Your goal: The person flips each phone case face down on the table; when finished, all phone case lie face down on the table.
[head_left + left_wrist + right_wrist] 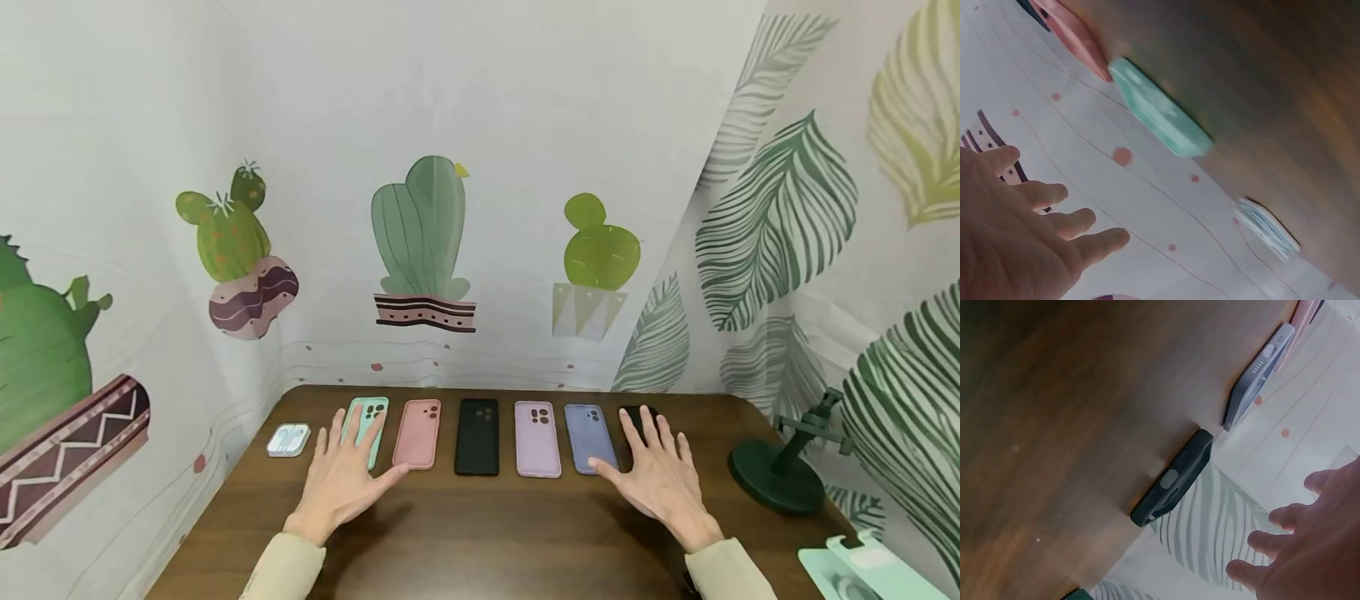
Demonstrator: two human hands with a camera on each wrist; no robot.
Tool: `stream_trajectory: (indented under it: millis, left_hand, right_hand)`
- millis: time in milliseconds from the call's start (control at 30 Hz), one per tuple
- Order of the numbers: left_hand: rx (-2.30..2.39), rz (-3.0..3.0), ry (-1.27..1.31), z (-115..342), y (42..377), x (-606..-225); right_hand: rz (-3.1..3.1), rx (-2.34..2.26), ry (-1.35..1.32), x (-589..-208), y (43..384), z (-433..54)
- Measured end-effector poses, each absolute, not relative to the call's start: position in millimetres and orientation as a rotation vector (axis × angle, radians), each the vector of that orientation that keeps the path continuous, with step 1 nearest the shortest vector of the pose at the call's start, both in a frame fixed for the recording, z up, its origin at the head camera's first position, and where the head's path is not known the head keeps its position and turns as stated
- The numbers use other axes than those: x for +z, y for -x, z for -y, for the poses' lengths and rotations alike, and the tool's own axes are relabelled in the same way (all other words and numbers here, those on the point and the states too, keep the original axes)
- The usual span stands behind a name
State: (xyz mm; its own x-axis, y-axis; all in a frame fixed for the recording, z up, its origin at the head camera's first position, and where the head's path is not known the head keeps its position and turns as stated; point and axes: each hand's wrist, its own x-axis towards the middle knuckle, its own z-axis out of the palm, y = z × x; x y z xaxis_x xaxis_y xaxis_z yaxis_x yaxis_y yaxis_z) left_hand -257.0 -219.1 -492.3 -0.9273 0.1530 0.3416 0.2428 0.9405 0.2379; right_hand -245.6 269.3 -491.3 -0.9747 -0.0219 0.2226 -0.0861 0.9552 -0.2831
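Note:
Several phone cases lie in a row along the back of the table. My left hand (pixel 343 479) is held with fingers spread above the table, nearest the mint case (pixel 375 439), partly covering it in the head view. Its thumb points toward the pink case (pixel 417 435). In the middle lie a black case (pixel 477 437) and a lilac case (pixel 537 439). My right hand (pixel 660 479), fingers also spread, hovers near the blue case (pixel 589 435) and another black case (pixel 1175 479), which it mostly hides in the head view. Neither hand holds anything.
Coiled white earphones in a clear square box (pixel 288 440) lie at the table's left. A dark green stand with a round base (pixel 780 479) is at the right edge. Below it, a mint-coloured object (pixel 870 567) is cut off by the frame. Patterned cloth (pixel 517 125) encloses the table (pixel 480 533).

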Motion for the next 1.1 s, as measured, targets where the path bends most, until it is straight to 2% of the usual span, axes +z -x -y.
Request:
stream_trajectory:
  millis: [500,1100]
  left_hand:
    - [-0.507,2.764,0.502,102,259,-470]
    - [-0.348,2.804,0.86,-72,278,-482]
  right_hand:
    - [2.888,0.49,-0.017,-476,236,-296]
    - [2.938,0.69,-0.101,-493,242,-372]
